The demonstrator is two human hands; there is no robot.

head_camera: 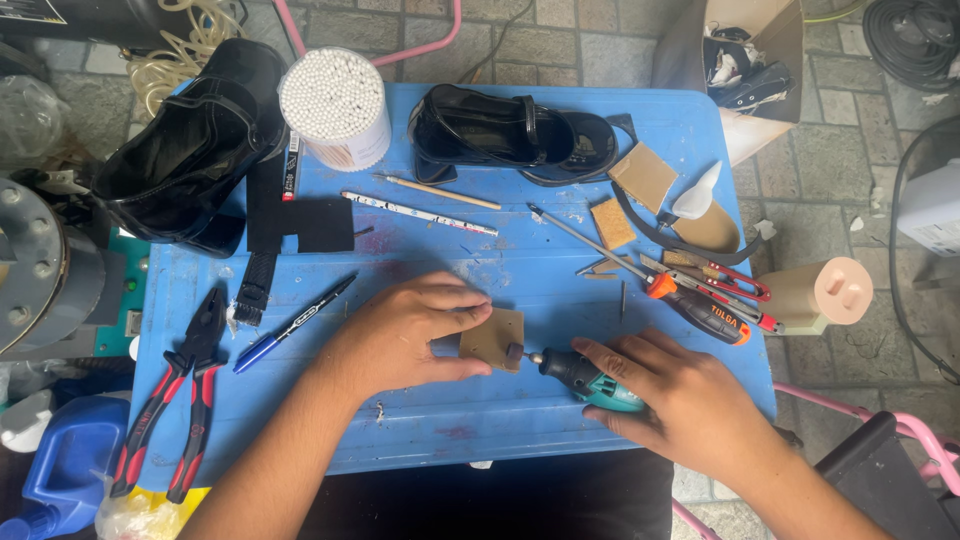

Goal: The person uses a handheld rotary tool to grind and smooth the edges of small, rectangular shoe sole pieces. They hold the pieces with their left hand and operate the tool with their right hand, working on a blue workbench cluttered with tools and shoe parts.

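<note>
Just right of the brown leather piece (493, 338), pinned by my left hand (400, 335), my right hand (680, 395) gripped the rotary tool (585, 378), pointing leftward at its edge.

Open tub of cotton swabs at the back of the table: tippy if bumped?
Probably somewhat. The swab tub is an upright cylinder, likely light for its size, so a sideways shove may topple it. It has no lid, so swabs would likely spill. Once on its side, it could roll across the blue table.
</note>
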